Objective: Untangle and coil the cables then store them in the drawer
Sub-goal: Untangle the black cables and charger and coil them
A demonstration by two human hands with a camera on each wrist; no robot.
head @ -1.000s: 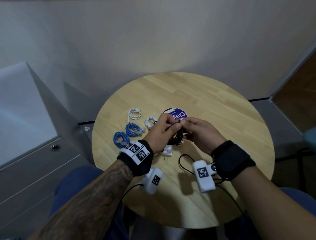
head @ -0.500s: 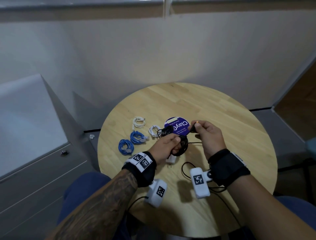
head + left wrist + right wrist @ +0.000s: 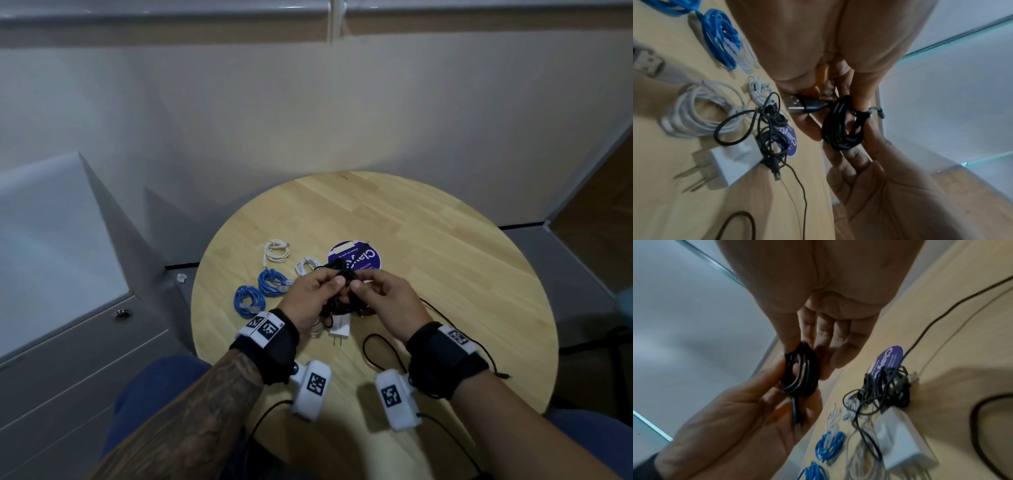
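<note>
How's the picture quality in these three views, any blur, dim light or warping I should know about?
Head view: dim, soft light, wide-angle bending of the round table; the hands cast faint shadows. Left wrist view: palm close and blurred, white charger smeared, black coiled cable fairly sharp. Right wrist view: strong edge stretch, blue cables blurry.

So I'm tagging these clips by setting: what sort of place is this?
Probably an office or workroom corner: a small round wooden table against a plain partition wall, with a grey drawer cabinet beside it.
</note>
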